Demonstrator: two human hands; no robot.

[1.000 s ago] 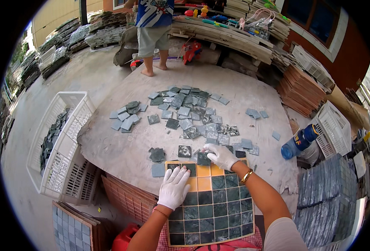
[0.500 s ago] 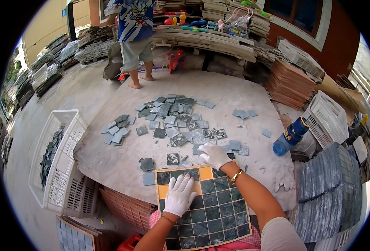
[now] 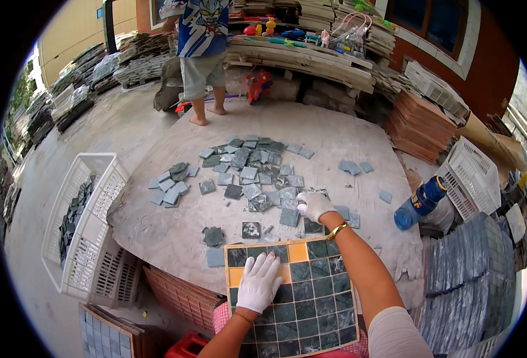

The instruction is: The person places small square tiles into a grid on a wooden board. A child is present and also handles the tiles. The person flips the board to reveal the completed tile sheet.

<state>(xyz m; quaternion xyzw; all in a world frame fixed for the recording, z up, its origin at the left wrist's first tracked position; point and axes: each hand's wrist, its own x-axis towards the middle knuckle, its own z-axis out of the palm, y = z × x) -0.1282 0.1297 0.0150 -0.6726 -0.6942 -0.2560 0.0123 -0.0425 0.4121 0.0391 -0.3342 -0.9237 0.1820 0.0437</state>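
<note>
A square grid tray (image 3: 298, 252) with a pale frame and yellow base rests before me, most of its cells filled with dark green stone tiles (image 3: 305, 309). My left hand (image 3: 259, 283), in a white glove, lies flat on its upper left part, fingers stretched. Past the tray's far edge, my gloved right hand (image 3: 316, 206) reaches to the loose tiles, its fingers curled down. What they grip, if anything, is hidden. Around it lie a grey-green tile (image 3: 288, 217) and a heap of square tiles (image 3: 239, 158). A speckled tile (image 3: 251, 230) lies alone near the tray.
A white crate (image 3: 93, 238) of tiles stands left of the pale work table (image 3: 359, 250). At right are a blue bottle (image 3: 419, 204), stacked slate sheets (image 3: 463, 277) and red-brown trays (image 3: 419, 125). A barefoot person (image 3: 204, 65) stands at the table's far edge.
My right hand has shifted slightly right and farther up over the loose tiles, its fingers now more curled. A dark tile now shows just beyond the tray's edge. My left hand stays on the tray.
</note>
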